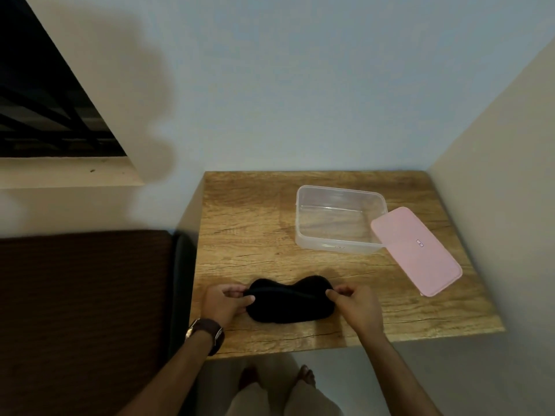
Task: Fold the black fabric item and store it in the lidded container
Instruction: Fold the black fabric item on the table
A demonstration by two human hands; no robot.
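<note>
A black fabric eye mask [289, 304] lies flat near the front edge of the wooden table [246, 235]. My left hand [223, 303] pinches its left end and my right hand [356, 306] pinches its right end, both around the strap that runs across the mask. Farther back on the right stands a clear plastic container [339, 219], open and with nothing inside. Its pink lid [416, 253] rests tilted against the container's right rim, its lower end on the table.
The table fits into a corner, with walls behind and to its right. A dark brown cushioned seat [84, 310] sits to the left of the table. My legs and feet show below the table's front edge.
</note>
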